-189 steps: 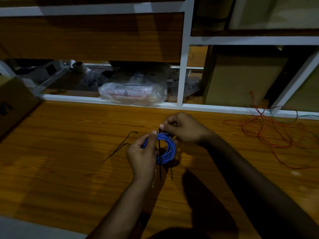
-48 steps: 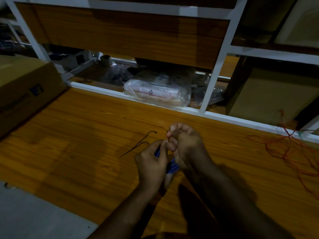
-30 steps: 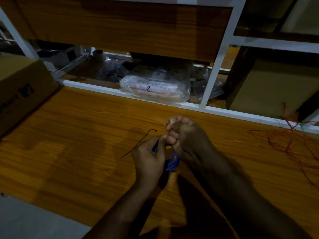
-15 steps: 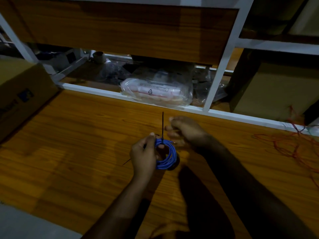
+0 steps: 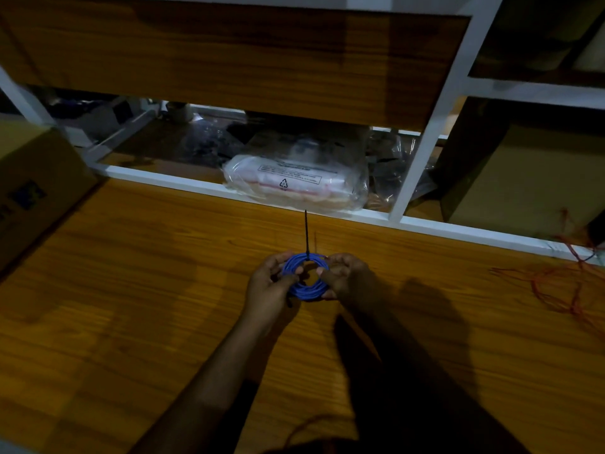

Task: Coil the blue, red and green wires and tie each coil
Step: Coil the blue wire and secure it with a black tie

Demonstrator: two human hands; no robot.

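Now joining the left hand (image 5: 268, 290), the right hand (image 5: 343, 280) is pinching the blue coil (image 5: 306, 276) too, black tie (image 5: 306, 234) sticking up beyond both hands.

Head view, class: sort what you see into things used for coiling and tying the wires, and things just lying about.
In use:
blue coil
black tie
left hand
right hand
red wire

Lying about:
cardboard box
plastic packet
brown box

Dim, shadowy, slightly warped edges
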